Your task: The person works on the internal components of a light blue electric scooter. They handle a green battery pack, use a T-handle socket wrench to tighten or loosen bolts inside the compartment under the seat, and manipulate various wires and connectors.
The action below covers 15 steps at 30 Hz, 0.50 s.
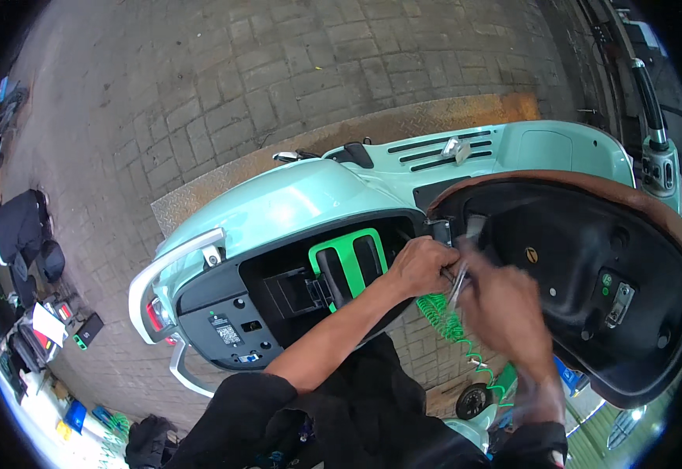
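A mint-green scooter stands across the view with its seat swung up, showing the black underside. My left hand is closed beside the metal seat hinge, its fingertips pressed together on something too small to make out. Smeared by motion, my right hand is closed just right of it, around a slim silver metal hand tool whose exact kind the blur hides. Under my left forearm lies the open storage well, holding a black box with a green frame.
A coiled green air hose hangs below my hands. The silver grab rail curves round the scooter's rear. Rusty metal plate lies under it on paving bricks. A person in dark clothes is at far left, near scattered items.
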Tool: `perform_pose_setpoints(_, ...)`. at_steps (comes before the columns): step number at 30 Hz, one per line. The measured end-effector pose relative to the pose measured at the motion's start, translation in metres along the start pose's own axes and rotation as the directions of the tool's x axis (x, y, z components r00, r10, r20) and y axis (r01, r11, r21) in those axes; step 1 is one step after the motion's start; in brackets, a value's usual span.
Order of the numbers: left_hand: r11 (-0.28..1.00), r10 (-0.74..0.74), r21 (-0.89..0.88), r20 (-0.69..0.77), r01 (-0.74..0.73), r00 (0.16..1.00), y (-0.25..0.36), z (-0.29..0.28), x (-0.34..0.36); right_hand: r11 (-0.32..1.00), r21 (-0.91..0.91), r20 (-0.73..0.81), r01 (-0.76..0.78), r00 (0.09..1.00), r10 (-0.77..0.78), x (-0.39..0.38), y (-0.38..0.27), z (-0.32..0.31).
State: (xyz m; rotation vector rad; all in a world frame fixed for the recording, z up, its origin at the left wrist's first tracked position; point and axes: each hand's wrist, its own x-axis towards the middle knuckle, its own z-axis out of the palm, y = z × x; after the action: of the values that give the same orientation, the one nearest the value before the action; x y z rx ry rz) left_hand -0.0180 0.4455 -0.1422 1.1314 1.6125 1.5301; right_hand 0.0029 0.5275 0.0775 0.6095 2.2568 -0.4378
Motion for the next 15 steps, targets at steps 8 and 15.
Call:
perform_pose_setpoints(8,0.998,0.043,0.049,0.011,-0.043,0.999,-0.013,0.012,-0.006,0.994,0.113,0.078,0.0,0.997,-0.009,0.003,0.0,0.001)
perform_pose_setpoints(15,0.996,-0.076,0.055,0.064,0.072,0.995,-0.004,0.009,-0.001,0.983,0.157,0.227,0.1,0.965,-0.134,-0.005,-0.002,0.01)
